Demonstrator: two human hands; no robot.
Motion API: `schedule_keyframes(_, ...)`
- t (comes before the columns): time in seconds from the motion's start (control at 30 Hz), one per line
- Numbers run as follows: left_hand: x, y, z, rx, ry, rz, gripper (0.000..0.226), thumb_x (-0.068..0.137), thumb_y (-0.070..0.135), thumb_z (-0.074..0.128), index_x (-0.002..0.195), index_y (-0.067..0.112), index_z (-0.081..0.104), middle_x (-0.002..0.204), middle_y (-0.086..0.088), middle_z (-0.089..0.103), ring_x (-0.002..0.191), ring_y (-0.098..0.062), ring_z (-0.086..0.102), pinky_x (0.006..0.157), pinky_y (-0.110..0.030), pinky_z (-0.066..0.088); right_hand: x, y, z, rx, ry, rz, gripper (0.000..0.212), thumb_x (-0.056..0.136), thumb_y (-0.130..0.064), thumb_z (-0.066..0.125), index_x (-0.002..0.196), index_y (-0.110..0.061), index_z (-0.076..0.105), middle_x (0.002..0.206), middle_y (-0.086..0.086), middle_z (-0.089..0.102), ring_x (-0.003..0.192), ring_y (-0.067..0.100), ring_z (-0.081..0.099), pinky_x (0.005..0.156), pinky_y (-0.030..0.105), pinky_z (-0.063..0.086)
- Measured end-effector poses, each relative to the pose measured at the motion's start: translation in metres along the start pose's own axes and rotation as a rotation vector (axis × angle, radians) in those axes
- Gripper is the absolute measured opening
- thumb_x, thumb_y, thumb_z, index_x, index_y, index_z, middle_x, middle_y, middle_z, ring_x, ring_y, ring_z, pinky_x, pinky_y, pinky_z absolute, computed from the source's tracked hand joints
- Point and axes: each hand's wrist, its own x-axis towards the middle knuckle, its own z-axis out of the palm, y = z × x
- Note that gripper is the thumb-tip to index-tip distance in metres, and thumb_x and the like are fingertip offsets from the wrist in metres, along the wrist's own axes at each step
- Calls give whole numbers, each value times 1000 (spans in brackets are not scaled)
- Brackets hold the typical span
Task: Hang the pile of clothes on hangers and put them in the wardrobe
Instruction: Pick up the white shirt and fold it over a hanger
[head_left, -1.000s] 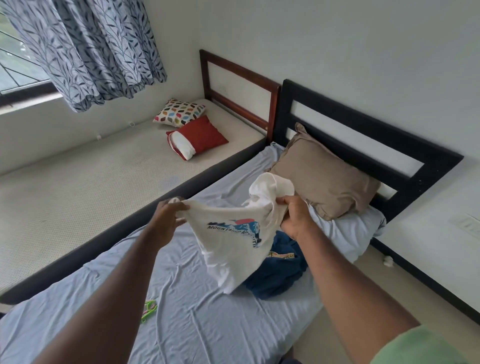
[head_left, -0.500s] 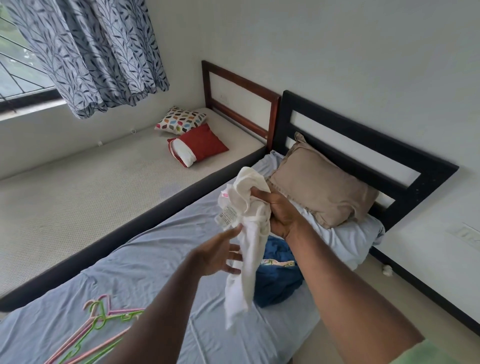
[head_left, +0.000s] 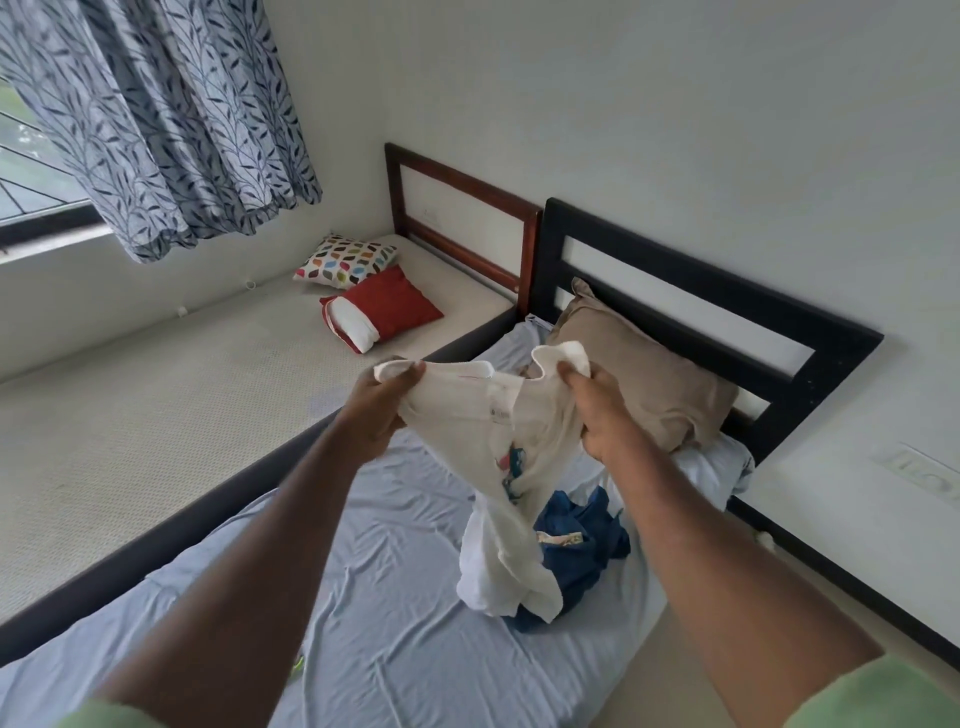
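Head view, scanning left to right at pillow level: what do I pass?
Curtain → patterned cushion → red cushion → left hand → white T-shirt → right hand → tan pillow.

white T-shirt (head_left: 511, 447): held up by its top edge, spread between both hands, lower part drooping onto the pile, coloured print partly showing
blue garment (head_left: 579, 551): crumpled on the bed sheet, under the shirt's hem
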Motion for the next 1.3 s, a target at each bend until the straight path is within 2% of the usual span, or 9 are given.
schedule_keyframes(0.13,7,28,-13,177,41,57,20,89,18,74,102,5,65,82,-5,70,76,-19,67,66,-31,56,-1,-9,-11,2,99,-27,15,89,-27,75,101,-20,67,107,13,73,101,33,70,88,49,57)
schedule_keyframes(0.23,2,48,-34,294,-152,-27,48,69,20,88,107,2,65,90,-9,75,83,-23,73,72,-31,59,1,-19,-17,-95,125,-93,11,95,-33,69,97,-22,64,104,9,72,98,28,70,91,50,58)
schedule_keyframes(0.4,-1,74,-73,436,-341,-255,47,77,-22,66,119,-3,60,110,-14,73,106,-31,68,81,-31,60,3,-42,-23,-393,154,-169,36,101,-39,55,121,-10,64,110,14,69,100,31,66,91,47,54)
schedule_keyframes(0.57,-7,86,-84,682,-98,-58,18,90,-14,59,93,3,66,87,-10,65,90,-27,58,72,-30,54,-5,-57,-15,-300,6,-51,26,101,-41,56,108,-17,65,107,10,71,88,23,67,81,39,54)
schedule_keyframes(0.77,2,98,-85,879,324,166,20,85,1,70,76,19,73,71,-3,59,69,-22,48,61,-30,36,-15,-75,6,-59,-213,-42,13,103,-31,57,92,-30,63,95,2,70,80,16,65,73,35,54)
schedule_keyframes(0.97,-13,118,-99,945,546,154,13,89,7,65,96,3,76,75,-15,58,65,-27,50,60,-41,49,-5,-87,8,-228,-105,-135,28,103,-38,55,124,-21,64,104,5,71,79,15,65,64,27,52)
schedule_keyframes(1.1,-16,124,-87,629,450,75,27,91,-5,50,89,12,70,58,-8,59,40,-17,57,44,-22,41,-10,-89,14,-194,-145,-109,26,103,-38,55,115,-18,66,101,7,70,82,18,65,71,32,52)
schedule_keyframes(1.2,-20,129,-62,335,229,99,42,96,-11,38,104,18,66,86,-5,72,74,-16,72,62,-31,56,-23,-94,27,-151,-282,-120,27,101,-36,59,115,-15,68,102,10,72,83,20,67,73,35,54)
schedule_keyframes(1.3,-23,135,-32,344,37,170,28,101,0,45,108,18,65,98,-4,69,87,-15,66,70,-34,51,-41,-104,55,-228,-469,-235,16,102,-33,58,106,-24,70,88,-1,72,82,19,65,71,34,53)
